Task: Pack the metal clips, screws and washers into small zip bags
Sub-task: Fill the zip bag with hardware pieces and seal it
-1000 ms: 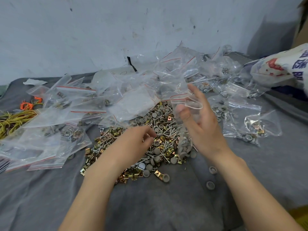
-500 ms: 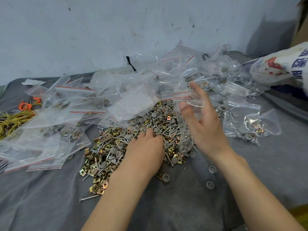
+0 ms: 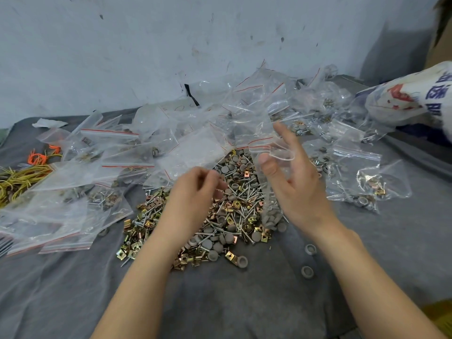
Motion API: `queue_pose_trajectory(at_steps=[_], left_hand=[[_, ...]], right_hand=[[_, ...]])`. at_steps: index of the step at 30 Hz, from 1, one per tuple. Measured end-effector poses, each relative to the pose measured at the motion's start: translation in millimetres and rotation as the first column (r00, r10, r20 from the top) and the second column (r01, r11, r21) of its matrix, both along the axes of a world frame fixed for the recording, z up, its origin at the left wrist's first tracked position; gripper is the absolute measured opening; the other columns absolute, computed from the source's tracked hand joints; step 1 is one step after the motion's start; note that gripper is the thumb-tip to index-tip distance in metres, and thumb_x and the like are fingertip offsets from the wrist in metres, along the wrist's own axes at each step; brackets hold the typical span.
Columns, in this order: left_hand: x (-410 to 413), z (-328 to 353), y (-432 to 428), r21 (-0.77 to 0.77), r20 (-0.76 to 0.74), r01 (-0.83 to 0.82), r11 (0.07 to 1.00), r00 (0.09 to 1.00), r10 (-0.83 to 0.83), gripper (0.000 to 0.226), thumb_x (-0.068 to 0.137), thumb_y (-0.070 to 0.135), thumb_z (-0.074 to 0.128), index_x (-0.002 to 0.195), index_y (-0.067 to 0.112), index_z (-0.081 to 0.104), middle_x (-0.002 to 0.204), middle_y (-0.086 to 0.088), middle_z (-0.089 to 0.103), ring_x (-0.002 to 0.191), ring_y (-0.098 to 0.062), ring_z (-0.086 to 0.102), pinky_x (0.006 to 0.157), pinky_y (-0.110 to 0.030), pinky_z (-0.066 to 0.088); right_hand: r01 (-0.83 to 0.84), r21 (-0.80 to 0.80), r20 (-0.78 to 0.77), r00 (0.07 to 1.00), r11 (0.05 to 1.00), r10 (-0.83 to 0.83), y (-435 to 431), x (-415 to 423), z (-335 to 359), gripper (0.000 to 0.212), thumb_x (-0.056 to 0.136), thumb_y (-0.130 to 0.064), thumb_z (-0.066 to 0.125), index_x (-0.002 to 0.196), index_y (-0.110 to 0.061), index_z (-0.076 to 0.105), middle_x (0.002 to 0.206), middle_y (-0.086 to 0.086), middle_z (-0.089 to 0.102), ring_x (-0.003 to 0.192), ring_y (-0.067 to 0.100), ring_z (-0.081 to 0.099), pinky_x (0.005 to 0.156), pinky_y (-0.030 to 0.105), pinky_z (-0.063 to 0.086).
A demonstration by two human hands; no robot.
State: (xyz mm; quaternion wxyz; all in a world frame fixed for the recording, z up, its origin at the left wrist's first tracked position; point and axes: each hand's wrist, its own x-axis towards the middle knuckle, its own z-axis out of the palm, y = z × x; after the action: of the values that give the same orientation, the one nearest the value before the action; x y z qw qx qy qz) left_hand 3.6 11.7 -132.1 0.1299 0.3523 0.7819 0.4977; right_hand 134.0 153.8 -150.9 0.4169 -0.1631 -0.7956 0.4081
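Note:
A heap of brass clips, screws and grey washers lies on the grey cloth in the middle. My left hand hovers just above the heap with its fingertips bunched in a pinch; what they pinch is too small and blurred to see. My right hand is raised to the right and holds a small clear zip bag by its open mouth between thumb and fingers. The bag hangs down to the heap with grey washers in its bottom.
Empty red-striped zip bags are piled behind and to the left of the heap. Filled bags lie at the right. Yellow and orange wires sit far left, a printed white sack far right. Loose washers dot the cloth.
My left hand dipped from near the bag into the heap, then rose again with fingertips pinched. The right hand kept the bag open in roughly the same place.

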Motion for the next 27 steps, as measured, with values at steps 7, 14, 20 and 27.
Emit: queue_pose_trajectory(at_steps=[7, 14, 20, 27], left_hand=[[11.9, 42.5, 2.1, 0.425, 0.219, -0.041, 0.904, 0.974, -0.058, 0.017, 0.100, 0.022, 0.056, 0.103, 0.008, 0.066, 0.084, 0.002, 0.074, 0.066, -0.009, 0.066, 0.057, -0.019, 0.053], [25.3, 48.3, 8.9, 0.228, -0.197, 0.165, 0.960, 0.973, -0.120, 0.007, 0.097, 0.028, 0.061, 0.098, 0.030, 0.068, 0.086, 0.016, 0.070, 0.070, 0.000, 0.064, 0.062, -0.014, 0.047], [24.4, 48.4, 14.8, 0.169, -0.307, 0.191, 0.967, 0.943, -0.132, 0.010, 0.096, 0.028, 0.062, 0.103, 0.033, 0.067, 0.086, 0.022, 0.067, 0.070, 0.005, 0.062, 0.060, -0.006, 0.042], [12.9, 49.6, 12.9, 0.228, -0.268, 0.146, 0.963, 0.960, -0.082, 0.022, 0.100, 0.035, 0.055, 0.121, 0.036, 0.057, 0.098, 0.016, 0.067, 0.077, -0.002, 0.068, 0.059, -0.016, 0.052]], right_hand=[[-0.029, 0.132, 0.109, 0.994, 0.991, 0.015, -7.1, -2.7, -2.8, 0.062, 0.099, -0.064, 0.045, 0.153, -0.044, 0.023, 0.130, -0.033, 0.046, 0.121, -0.018, 0.044, 0.096, 0.017, 0.042], [-0.048, 0.169, 0.101, 0.994, 0.985, 0.031, -9.6, -4.0, -4.4, 0.063, 0.102, -0.053, 0.050, 0.157, -0.031, 0.028, 0.125, -0.031, 0.045, 0.126, -0.014, 0.043, 0.102, 0.007, 0.033], [-0.044, 0.179, 0.071, 0.997, 0.983, 0.031, -7.6, -4.2, -4.8, 0.063, 0.102, -0.047, 0.053, 0.156, -0.028, 0.027, 0.133, -0.033, 0.039, 0.125, -0.026, 0.034, 0.101, 0.000, 0.027], [-0.034, 0.162, 0.093, 0.995, 0.986, 0.019, -6.4, -5.1, -5.0, 0.061, 0.101, -0.058, 0.048, 0.154, -0.040, 0.025, 0.129, -0.023, 0.050, 0.123, -0.010, 0.048, 0.095, 0.016, 0.041]])
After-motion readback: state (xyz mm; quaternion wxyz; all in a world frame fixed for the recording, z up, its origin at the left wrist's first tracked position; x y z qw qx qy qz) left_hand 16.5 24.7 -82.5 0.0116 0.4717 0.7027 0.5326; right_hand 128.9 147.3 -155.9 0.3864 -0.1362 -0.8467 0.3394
